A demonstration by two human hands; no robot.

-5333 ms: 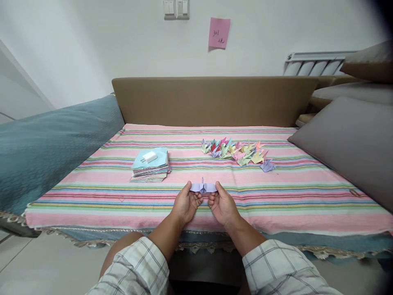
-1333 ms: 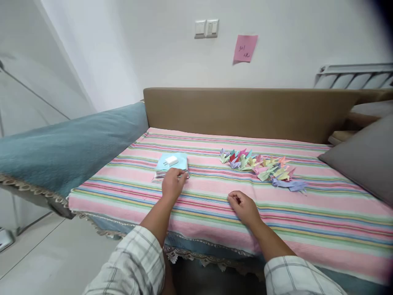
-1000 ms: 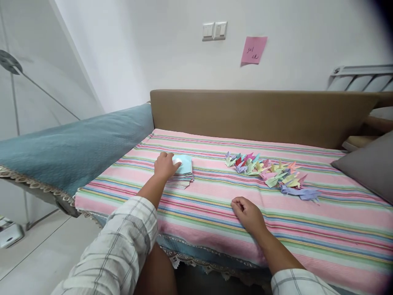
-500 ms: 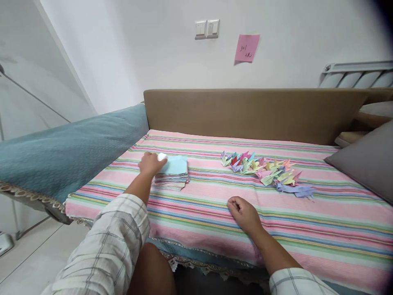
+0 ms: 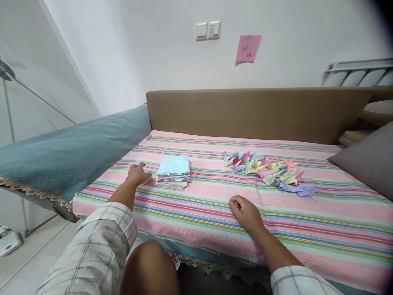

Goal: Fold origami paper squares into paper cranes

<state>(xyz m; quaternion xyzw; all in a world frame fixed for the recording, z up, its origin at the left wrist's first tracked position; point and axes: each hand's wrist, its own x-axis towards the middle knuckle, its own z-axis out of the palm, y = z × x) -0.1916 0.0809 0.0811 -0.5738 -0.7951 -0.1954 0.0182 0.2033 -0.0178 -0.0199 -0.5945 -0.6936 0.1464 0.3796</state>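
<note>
My left hand (image 5: 137,175) is low over the cloth at the left, its thumb and fingers apart. Partly hidden beneath it, a white charger plug (image 5: 146,181) lies on the cloth. Just right of that hand stands a stack of square papers (image 5: 174,173), a light blue sheet on top. My right hand (image 5: 245,211) rests on the striped cloth with curled fingers, and nothing shows in it. Beyond it lies a cluster of folded paper cranes (image 5: 260,166) in several colours. A purple crane (image 5: 297,189) is at the near right end of the cluster.
The striped cloth (image 5: 211,221) covers the seat up to a brown backrest (image 5: 254,112). A blue-covered armrest (image 5: 92,143) bounds the left, and a grey cushion (image 5: 368,159) the right. My knee (image 5: 150,266) is at the front edge.
The purple crane went from both hands to the cluster. My left hand lifted the charger off the paper stack and moved it left onto the cloth. My right hand has recently stayed put.
</note>
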